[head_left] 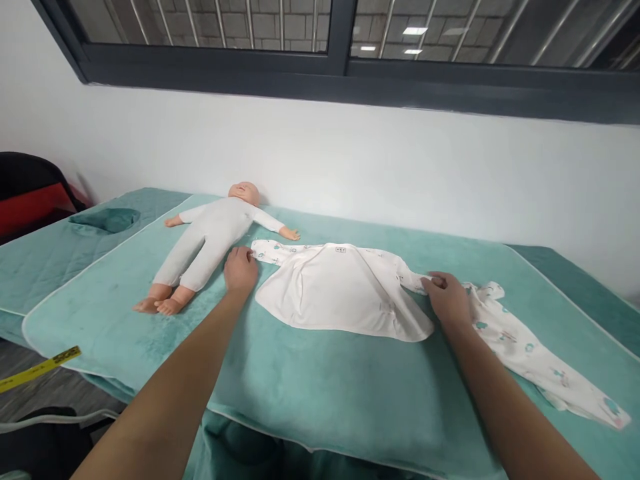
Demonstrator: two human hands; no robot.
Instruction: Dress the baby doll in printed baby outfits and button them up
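A white baby shirt (337, 290) with printed sleeves lies spread on the green mat, its small label near the top edge. My left hand (241, 270) is closed on the cuff of the left-side sleeve. At the other sleeve's end, my right hand (447, 297) pinches the cuff between thumb and fingers. Both sleeves are stretched outward. Beyond my left hand a baby doll (215, 237) in a white body lies on its back, head toward the wall. Printed baby trousers (533, 350) lie to the right, partly behind my right forearm.
The green mat (340, 393) covers a bed against a white wall (350, 160) below a dark window frame (340, 67). A folded green cloth (105, 220) and a red and black bag (37, 197) are at the left. Yellow tape (40, 369) shows at lower left.
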